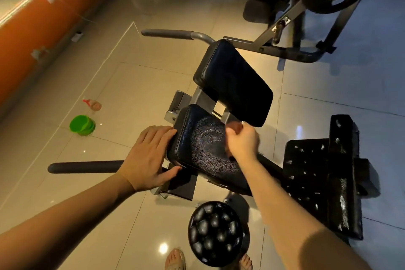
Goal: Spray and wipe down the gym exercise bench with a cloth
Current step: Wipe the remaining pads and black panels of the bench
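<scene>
The left hand [149, 155] rests on the left edge of the black seat pad [203, 144], fingers straight and together. The right hand [242, 140] is over the pad's right side, fingers curled; whether they hold anything I cannot tell. The spray bottle [93, 104] is on the floor, just beside a green bucket [82, 125].

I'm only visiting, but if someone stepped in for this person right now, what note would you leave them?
Left hand: fingers flat on the seat pad edge.
Right hand: curled over the pad; no cloth visible in it.
Spray bottle: on the floor near the green bucket.
Done: swirl marks show on the seat pad.
Left: probably the back pad, which shows no marks.
</scene>
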